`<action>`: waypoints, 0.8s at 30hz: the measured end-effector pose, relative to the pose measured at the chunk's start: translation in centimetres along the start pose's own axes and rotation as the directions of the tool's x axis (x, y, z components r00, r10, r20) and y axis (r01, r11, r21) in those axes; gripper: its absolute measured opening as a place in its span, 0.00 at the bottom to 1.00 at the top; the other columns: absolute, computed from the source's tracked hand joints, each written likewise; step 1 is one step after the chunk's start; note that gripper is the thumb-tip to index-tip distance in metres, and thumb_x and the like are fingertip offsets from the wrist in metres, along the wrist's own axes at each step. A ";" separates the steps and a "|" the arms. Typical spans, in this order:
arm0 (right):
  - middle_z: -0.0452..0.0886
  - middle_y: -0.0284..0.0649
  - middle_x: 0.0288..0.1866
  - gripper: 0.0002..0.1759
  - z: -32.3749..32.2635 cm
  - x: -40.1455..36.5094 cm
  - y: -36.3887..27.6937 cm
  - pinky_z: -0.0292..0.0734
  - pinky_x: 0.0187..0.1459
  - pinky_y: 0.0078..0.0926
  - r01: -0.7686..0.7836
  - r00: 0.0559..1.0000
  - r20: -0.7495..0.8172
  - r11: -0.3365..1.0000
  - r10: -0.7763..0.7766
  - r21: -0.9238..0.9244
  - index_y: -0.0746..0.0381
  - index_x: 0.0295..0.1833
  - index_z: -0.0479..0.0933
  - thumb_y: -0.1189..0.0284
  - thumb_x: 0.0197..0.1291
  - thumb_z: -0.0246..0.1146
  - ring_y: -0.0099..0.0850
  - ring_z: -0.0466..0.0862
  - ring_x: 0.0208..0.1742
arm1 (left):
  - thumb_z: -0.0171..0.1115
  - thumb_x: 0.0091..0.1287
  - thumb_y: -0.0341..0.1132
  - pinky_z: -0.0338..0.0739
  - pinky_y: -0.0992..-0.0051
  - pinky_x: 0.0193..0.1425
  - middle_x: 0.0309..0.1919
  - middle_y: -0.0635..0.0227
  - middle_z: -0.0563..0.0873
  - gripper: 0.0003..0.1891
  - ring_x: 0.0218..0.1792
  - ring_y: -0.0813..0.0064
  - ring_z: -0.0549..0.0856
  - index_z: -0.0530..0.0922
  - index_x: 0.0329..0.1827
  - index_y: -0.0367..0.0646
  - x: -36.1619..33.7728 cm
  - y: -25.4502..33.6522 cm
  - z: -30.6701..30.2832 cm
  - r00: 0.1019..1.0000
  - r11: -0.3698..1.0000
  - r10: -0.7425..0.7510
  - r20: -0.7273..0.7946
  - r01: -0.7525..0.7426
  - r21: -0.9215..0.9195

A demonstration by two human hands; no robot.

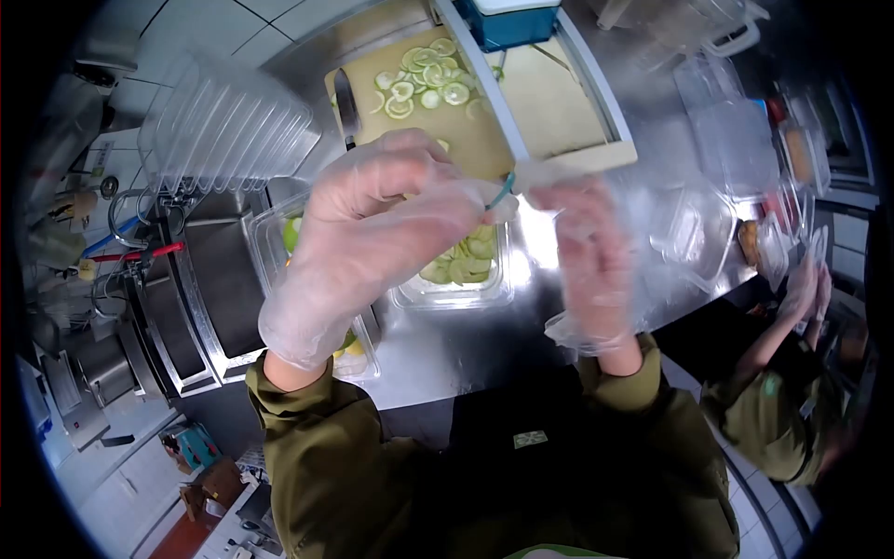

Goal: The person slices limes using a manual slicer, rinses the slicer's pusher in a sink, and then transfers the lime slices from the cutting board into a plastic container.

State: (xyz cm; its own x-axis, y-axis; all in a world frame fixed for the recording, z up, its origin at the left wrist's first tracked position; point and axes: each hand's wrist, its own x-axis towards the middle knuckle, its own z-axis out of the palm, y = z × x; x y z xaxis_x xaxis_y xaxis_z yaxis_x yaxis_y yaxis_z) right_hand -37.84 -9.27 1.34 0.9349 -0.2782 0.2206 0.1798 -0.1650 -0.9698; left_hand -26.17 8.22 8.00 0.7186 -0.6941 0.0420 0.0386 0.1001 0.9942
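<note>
My left hand (382, 228), in a clear plastic glove, is closed with its fingertips pinched at a thin pale piece with a curved green edge (503, 192), perhaps a lime slice. Beneath it stands a clear container (454, 300) holding lime slices (468, 259). My gloved right hand (593, 247) is raised just right of that container, near the slicer's lower end; motion smears its fingers. Farther back, more lime slices (426, 76) lie on a cutting board (466, 140) beside a knife (346, 102). The slicer (565, 102) rests over the board's right side, with a teal box-shaped part (514, 26) on it.
Another clear container (370, 361), with green and yellow fruit, sits partly behind my left arm. Stacked clear lids or trays (228, 130) stand at the left, above metal pans (219, 270). Clear tubs (694, 233) line the right. A gloved co-worker (778, 410) is at the far right.
</note>
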 end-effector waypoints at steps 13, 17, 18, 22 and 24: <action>0.78 0.44 0.44 0.08 -7.9 -5.7 -10.4 0.73 0.45 0.30 0.369 0.885 -0.106 0.822 -0.454 -0.434 0.64 0.38 0.81 0.71 0.54 0.66 0.36 0.77 0.47 | 0.63 0.57 0.21 0.72 0.81 0.39 0.35 0.69 0.78 0.02 0.35 0.81 0.78 0.81 0.32 0.32 -2.0 6.3 11.8 0.957 0.960 0.025 0.289 -0.104 0.260; 0.77 0.43 0.41 0.07 -10.0 -8.0 -11.5 0.73 0.43 0.29 0.346 0.867 -0.159 0.799 -0.473 -0.492 0.64 0.36 0.79 0.73 0.53 0.66 0.34 0.78 0.44 | 0.62 0.57 0.20 0.71 0.81 0.42 0.34 0.71 0.78 0.04 0.35 0.81 0.78 0.83 0.34 0.33 -2.1 6.8 14.6 0.929 0.952 0.099 0.356 -0.192 0.237; 0.77 0.43 0.41 0.07 -10.3 -8.6 -11.6 0.72 0.43 0.28 0.319 0.870 -0.192 0.814 -0.455 -0.486 0.64 0.36 0.79 0.73 0.53 0.66 0.33 0.77 0.44 | 0.62 0.57 0.20 0.71 0.81 0.42 0.33 0.71 0.78 0.04 0.35 0.81 0.78 0.83 0.34 0.33 -2.1 7.1 15.2 0.921 0.946 0.104 0.376 -0.208 0.247; 0.78 0.36 0.42 0.06 -12.3 -10.2 -10.3 0.73 0.46 0.27 0.239 0.886 -0.352 0.948 -0.301 -0.208 0.61 0.39 0.77 0.77 0.55 0.65 0.29 0.78 0.45 | 0.60 0.61 0.28 0.69 0.80 0.45 0.34 0.72 0.77 0.07 0.37 0.80 0.77 0.83 0.37 0.34 -2.3 8.3 17.5 0.943 0.890 0.035 0.331 -0.181 0.419; 0.78 0.34 0.41 0.05 -13.7 -10.5 -8.8 0.72 0.47 0.24 0.204 0.835 -0.546 0.958 -0.062 0.203 0.60 0.41 0.77 0.76 0.59 0.64 0.26 0.77 0.44 | 0.59 0.63 0.32 0.68 0.80 0.45 0.34 0.72 0.76 0.10 0.38 0.80 0.76 0.83 0.37 0.33 -2.7 7.6 17.6 0.958 0.897 0.085 0.272 -0.192 0.397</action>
State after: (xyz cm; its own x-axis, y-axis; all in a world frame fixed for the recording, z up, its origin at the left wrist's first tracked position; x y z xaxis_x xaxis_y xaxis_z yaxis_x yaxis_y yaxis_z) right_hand -53.40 -17.92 8.96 0.6023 -0.7390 0.3018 0.4255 -0.0226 -0.9047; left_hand -40.02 -1.69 17.14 0.5029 -0.8510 0.1512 -0.3793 -0.0600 0.9233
